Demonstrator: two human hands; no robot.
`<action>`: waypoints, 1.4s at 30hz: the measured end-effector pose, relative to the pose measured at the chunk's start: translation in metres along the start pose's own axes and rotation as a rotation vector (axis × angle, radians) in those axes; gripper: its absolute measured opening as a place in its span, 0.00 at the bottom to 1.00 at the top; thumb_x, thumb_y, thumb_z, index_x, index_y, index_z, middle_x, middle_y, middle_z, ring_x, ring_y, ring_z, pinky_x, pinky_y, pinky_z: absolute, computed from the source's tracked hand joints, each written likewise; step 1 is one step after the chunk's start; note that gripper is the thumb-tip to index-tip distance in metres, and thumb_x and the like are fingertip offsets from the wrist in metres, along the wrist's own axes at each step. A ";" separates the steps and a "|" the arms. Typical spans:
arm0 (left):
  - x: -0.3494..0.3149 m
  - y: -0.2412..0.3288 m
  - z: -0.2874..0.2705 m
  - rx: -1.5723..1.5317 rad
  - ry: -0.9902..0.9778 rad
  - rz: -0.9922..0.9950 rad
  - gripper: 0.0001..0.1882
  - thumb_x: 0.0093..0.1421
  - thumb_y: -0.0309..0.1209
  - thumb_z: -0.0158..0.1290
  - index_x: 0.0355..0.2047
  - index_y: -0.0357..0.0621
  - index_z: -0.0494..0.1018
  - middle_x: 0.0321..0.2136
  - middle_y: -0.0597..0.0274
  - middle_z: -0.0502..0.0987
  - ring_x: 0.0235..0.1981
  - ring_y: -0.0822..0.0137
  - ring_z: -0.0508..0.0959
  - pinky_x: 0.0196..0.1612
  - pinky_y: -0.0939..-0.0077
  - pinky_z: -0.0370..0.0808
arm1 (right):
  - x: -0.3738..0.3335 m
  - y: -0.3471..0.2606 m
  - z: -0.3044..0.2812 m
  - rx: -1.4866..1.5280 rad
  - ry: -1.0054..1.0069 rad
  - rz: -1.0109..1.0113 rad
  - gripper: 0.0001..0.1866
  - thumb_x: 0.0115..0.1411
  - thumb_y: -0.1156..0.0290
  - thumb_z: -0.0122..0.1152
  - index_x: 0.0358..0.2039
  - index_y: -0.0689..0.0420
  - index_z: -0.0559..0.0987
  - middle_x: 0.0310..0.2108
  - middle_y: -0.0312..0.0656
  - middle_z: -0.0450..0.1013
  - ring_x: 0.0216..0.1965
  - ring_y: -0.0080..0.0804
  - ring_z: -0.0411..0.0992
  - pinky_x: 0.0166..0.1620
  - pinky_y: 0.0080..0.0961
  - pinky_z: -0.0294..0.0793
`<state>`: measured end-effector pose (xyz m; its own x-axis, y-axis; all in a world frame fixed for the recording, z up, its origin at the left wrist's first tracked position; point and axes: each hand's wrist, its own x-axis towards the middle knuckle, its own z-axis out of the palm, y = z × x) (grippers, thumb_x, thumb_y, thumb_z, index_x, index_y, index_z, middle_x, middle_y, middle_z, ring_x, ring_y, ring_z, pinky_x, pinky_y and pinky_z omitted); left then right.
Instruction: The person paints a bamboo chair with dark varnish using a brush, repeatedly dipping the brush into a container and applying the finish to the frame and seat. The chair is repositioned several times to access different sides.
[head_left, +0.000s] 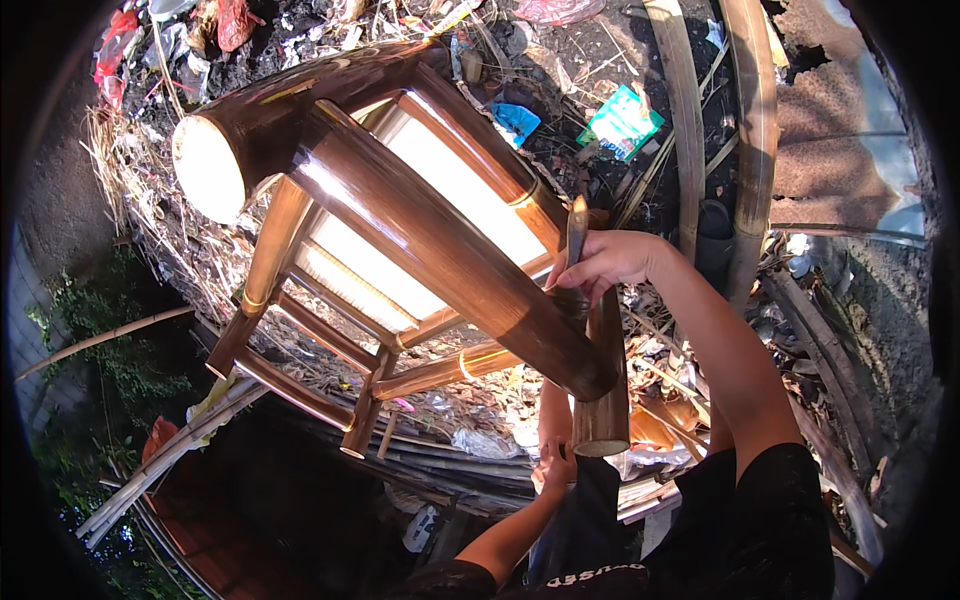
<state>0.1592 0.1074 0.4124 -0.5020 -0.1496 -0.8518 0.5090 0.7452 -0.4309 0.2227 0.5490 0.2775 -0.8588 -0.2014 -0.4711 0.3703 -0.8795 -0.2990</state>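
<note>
A glossy dark brown bamboo chair (420, 245) lies tilted across the middle, its thick poles joined to thinner rails. My right hand (605, 262) is closed around a brush (577, 232) with a wooden handle pointing up. The brush's lower end meets the side of the thick pole near its right end, with the bristles partly hidden. Lower down, beside the cut end of a bamboo leg (601, 440), my left hand (553, 466) has its fingers curled. What those fingers grip is hard to make out. A pale cut face (208, 168) shows at the chair's upper left end.
Dry leaves and litter cover the ground, including a green packet (622, 124) and a blue wrapper (516, 124). Long bamboo poles (752, 130) stand at the upper right, by a rusty metal sheet (830, 130). Split bamboo strips (190, 440) lie at lower left.
</note>
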 end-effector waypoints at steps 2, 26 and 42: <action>0.022 -0.021 0.028 -0.022 0.098 0.111 0.24 0.66 0.56 0.46 0.55 0.61 0.67 0.55 0.51 0.74 0.44 0.38 0.80 0.45 0.44 0.77 | -0.033 -0.004 -0.014 0.040 0.109 -0.005 0.14 0.64 0.65 0.64 0.47 0.59 0.80 0.38 0.36 0.75 0.36 0.25 0.77 0.34 0.27 0.83; 0.036 -0.043 0.011 -0.458 0.077 0.231 0.28 0.69 0.52 0.43 0.57 0.43 0.64 0.49 0.33 0.74 0.47 0.32 0.77 0.50 0.46 0.73 | 0.029 -0.117 -0.041 0.418 0.774 -1.092 0.20 0.66 0.68 0.60 0.56 0.62 0.72 0.53 0.47 0.73 0.55 0.39 0.71 0.63 0.45 0.68; 0.020 -0.104 -0.096 -0.824 0.287 0.420 0.29 0.68 0.55 0.45 0.54 0.44 0.68 0.50 0.40 0.75 0.47 0.40 0.78 0.49 0.51 0.74 | -0.154 0.071 0.169 -0.003 1.676 -0.383 0.12 0.61 0.59 0.67 0.32 0.52 0.76 0.23 0.29 0.69 0.20 0.17 0.65 0.25 0.15 0.71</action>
<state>0.0289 0.0894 0.4687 -0.5985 0.3156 -0.7363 0.0907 0.9399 0.3291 0.3217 0.4444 0.4690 0.3858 0.6406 -0.6639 0.2507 -0.7653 -0.5929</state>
